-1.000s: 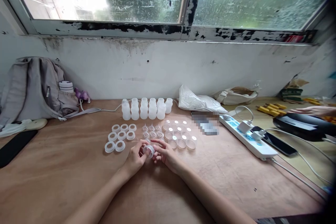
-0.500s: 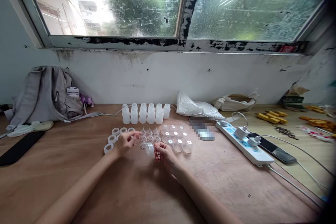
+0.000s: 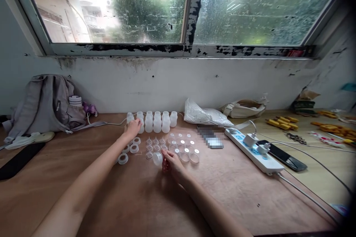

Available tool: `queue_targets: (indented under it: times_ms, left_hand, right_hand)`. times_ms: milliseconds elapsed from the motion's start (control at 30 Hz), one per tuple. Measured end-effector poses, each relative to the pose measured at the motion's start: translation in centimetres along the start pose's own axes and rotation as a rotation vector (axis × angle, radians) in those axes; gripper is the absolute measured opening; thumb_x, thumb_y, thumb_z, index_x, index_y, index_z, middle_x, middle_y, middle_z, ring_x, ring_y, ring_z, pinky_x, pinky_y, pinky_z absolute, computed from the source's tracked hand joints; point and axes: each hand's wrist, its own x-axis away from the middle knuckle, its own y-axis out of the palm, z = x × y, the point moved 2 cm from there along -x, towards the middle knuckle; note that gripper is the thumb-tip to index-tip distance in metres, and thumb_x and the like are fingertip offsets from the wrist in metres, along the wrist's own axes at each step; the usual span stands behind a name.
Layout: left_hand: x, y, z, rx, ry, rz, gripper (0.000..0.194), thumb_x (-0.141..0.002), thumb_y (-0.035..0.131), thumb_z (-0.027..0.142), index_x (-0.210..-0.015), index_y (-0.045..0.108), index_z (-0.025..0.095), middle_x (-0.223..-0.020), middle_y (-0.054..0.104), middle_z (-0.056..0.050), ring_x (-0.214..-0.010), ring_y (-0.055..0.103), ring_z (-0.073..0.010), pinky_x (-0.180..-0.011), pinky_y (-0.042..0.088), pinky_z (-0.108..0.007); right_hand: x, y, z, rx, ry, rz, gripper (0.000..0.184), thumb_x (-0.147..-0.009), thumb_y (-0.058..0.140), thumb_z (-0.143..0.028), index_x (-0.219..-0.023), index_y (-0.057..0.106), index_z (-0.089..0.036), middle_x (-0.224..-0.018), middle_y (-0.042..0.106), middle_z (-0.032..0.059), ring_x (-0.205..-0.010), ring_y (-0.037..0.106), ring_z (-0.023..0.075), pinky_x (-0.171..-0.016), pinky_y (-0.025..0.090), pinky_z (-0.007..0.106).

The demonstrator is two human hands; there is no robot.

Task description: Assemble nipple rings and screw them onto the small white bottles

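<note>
My right hand [image 3: 170, 161] is closed on a small clear cap [image 3: 157, 158], held just above the wooden table [image 3: 250, 192]. My left hand [image 3: 132, 127] reaches far forward and closes round the leftmost small white bottle [image 3: 130, 118] in a row of several white bottles [image 3: 157, 121]. In front of the row lie several white rings [image 3: 129, 150], small clear nipple-like parts [image 3: 155, 143] and clear domed lids [image 3: 185, 148].
A grey backpack [image 3: 47, 103] leans on the wall at the left, with a black flat object [image 3: 19, 159] in front of it. A white plastic bag [image 3: 205, 114], a power strip [image 3: 254, 148] with chargers and a phone [image 3: 283, 155] lie to the right. Yellow parts [image 3: 280, 123] sit further right.
My left hand let go of the clear cap and reached forward to the left end of the bottle row. My right hand kept the cap. The view tilted up slightly.
</note>
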Motion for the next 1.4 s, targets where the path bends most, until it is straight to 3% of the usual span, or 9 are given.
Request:
queue_targets:
  times_ms: [233,333,533,733,933,1033,1133,1300,1400]
  left_hand:
    - [3.4,-3.4,1.1,0.009,0.179,0.163,0.024,-0.086,0.038,0.033,-0.092,0.057,0.021,-0.118,0.041,-0.009,-0.103,0.049,-0.0237,-0.083,0.042,-0.035]
    - [6.0,-4.8,1.1,0.227,0.359,0.283,0.017,-0.083,0.042,0.03,-0.086,0.055,0.019,-0.121,0.039,-0.009,-0.102,0.05,-0.0211,-0.086,0.043,-0.034]
    - [11.0,-3.7,0.5,0.578,0.35,0.102,0.015,-0.086,0.038,0.026,-0.087,0.051,0.019,-0.12,0.046,-0.011,-0.097,0.054,-0.0197,-0.079,0.046,-0.032]
    - [13.1,-0.9,0.2,0.668,0.501,-0.03,0.015,-0.086,0.037,0.019,-0.096,0.048,0.02,-0.116,0.051,-0.011,-0.107,0.049,-0.02,-0.092,0.037,-0.036]
    - [14.1,2.3,0.4,0.76,0.341,-0.193,0.066,-0.073,0.061,0.034,-0.125,0.023,0.021,-0.121,0.048,-0.014,-0.105,0.052,-0.0237,-0.089,0.041,-0.037]
    - [14.3,2.9,0.9,0.72,0.341,-0.276,0.06,-0.069,0.063,0.037,-0.119,0.033,0.021,-0.112,0.054,-0.01,-0.1,0.054,-0.0229,-0.085,0.043,-0.035]
    - [14.3,2.1,1.1,0.696,0.353,-0.201,0.051,-0.07,0.062,0.035,-0.115,0.042,0.021,-0.108,0.054,-0.008,-0.1,0.053,-0.0217,-0.087,0.042,-0.034]
    - [14.3,0.7,0.3,0.676,0.221,-0.153,0.063,-0.066,0.066,0.037,-0.12,0.036,0.022,-0.102,0.057,-0.006,-0.093,0.056,-0.0217,-0.08,0.046,-0.035]
    - [14.2,0.4,-0.3,0.653,0.22,-0.166,0.05,-0.068,0.064,0.036,-0.11,0.042,0.022,-0.099,0.058,-0.005,-0.09,0.057,-0.0205,-0.076,0.048,-0.034]
  right_hand:
    - [0.6,0.3,-0.5,0.009,0.006,0.025,0.038,-0.071,0.059,-0.05,-0.063,0.043,-0.017,-0.048,0.044,-0.007,-0.035,0.04,0.0039,-0.035,0.031,0.017]
    - [0.8,0.3,-0.7,0.018,0.0,0.026,0.036,-0.07,0.061,-0.049,-0.065,0.045,-0.017,-0.052,0.048,-0.0062,-0.038,0.043,0.0044,-0.038,0.033,0.017]
    - [0.8,0.4,-0.6,0.003,-0.029,0.062,0.033,-0.069,0.063,-0.046,-0.068,0.047,-0.017,-0.052,0.05,-0.0051,-0.04,0.045,0.0054,-0.042,0.038,0.019]
    - [0.6,0.1,-0.4,-0.019,-0.062,0.083,0.03,-0.069,0.064,-0.043,-0.069,0.05,-0.017,-0.059,0.051,-0.0042,-0.042,0.046,0.005,-0.043,0.041,0.02]
    - [0.6,0.1,-0.4,-0.049,-0.079,0.101,0.026,-0.071,0.064,-0.039,-0.07,0.05,-0.017,-0.062,0.051,-0.0036,-0.044,0.047,0.0051,-0.044,0.042,0.02]
    - [0.7,0.2,-0.5,-0.066,-0.067,0.108,0.026,-0.07,0.065,-0.038,-0.07,0.05,-0.017,-0.059,0.051,-0.0038,-0.044,0.049,0.0063,-0.045,0.042,0.02]
    - [0.9,0.4,-0.7,-0.063,-0.065,0.11,0.023,-0.071,0.064,-0.036,-0.072,0.051,-0.017,-0.056,0.052,-0.0034,-0.045,0.05,0.0076,-0.046,0.043,0.022]
    - [1.0,0.4,-1.2,-0.04,-0.136,0.157,0.018,-0.069,0.067,-0.031,-0.075,0.058,-0.016,-0.066,0.058,-0.0001,-0.059,0.056,0.0106,-0.059,0.048,0.025]
    - [1.0,0.2,-1.4,0.018,-0.174,0.185,0.019,-0.067,0.069,-0.028,-0.081,0.062,-0.018,-0.077,0.062,0.0015,-0.07,0.058,0.0133,-0.068,0.049,0.028]
